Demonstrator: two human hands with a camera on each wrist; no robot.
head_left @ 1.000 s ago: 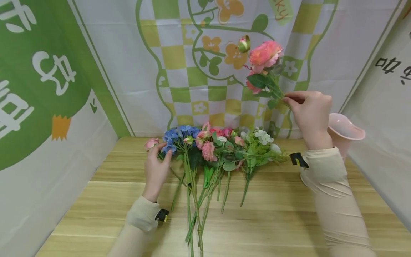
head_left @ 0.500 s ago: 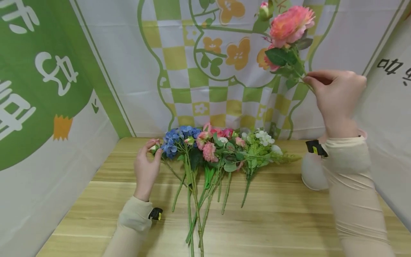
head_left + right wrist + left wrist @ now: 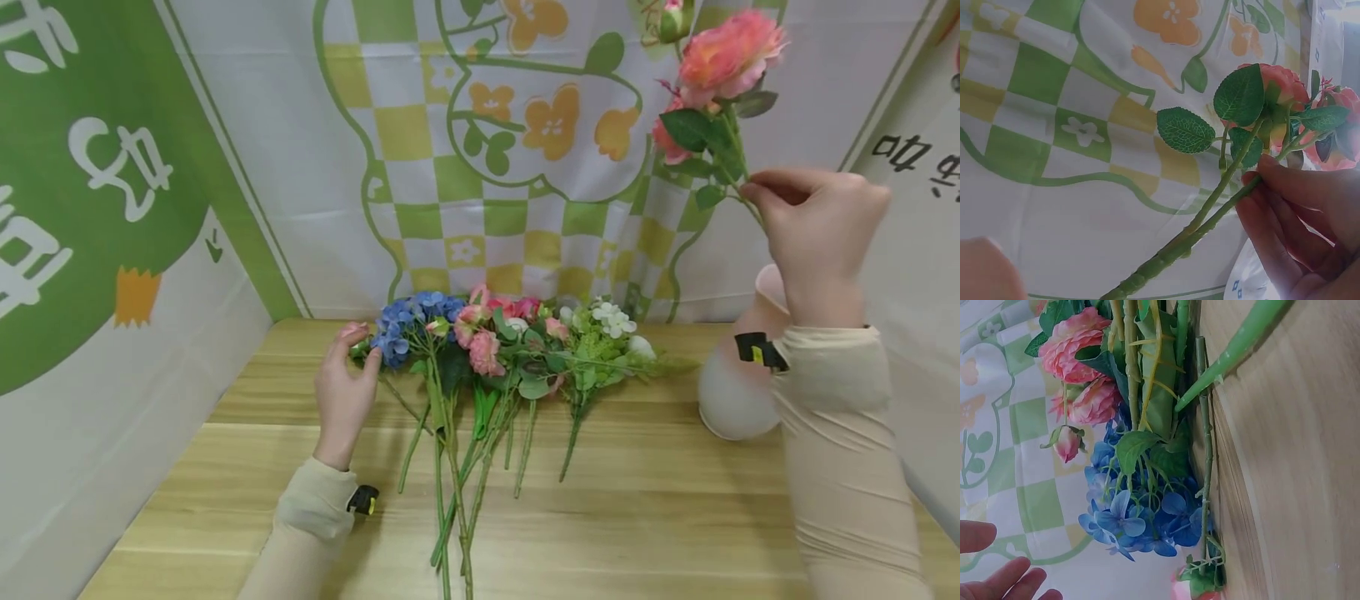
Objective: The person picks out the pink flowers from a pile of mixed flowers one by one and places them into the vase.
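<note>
High on the right, my right hand [image 3: 828,237] pinches the green stem [image 3: 1172,250] of a pink peony [image 3: 731,58] between thumb and fingers. Its open bloom, leaves and a small bud rise above the fingertips. My left hand [image 3: 345,400] stays low at the left, holding nothing, its fingers loosely bent and apart in the left wrist view. Nearest to it are a blue hydrangea [image 3: 405,325] and a small pink rose [image 3: 1194,584], the rose partly hidden behind the fingers in the head view.
A pink-and-white vase [image 3: 735,392] stands at the table's right, partly behind my right forearm. Several pink flowers [image 3: 486,352] and a white-flowered green spray [image 3: 592,358] lie in a row along the back of the wooden table [image 3: 600,533]. A printed curtain [image 3: 510,217] hangs behind.
My right hand has moved right and upward with the peony, then a little further right. My left hand has drawn slightly left, away from the hydrangea.
</note>
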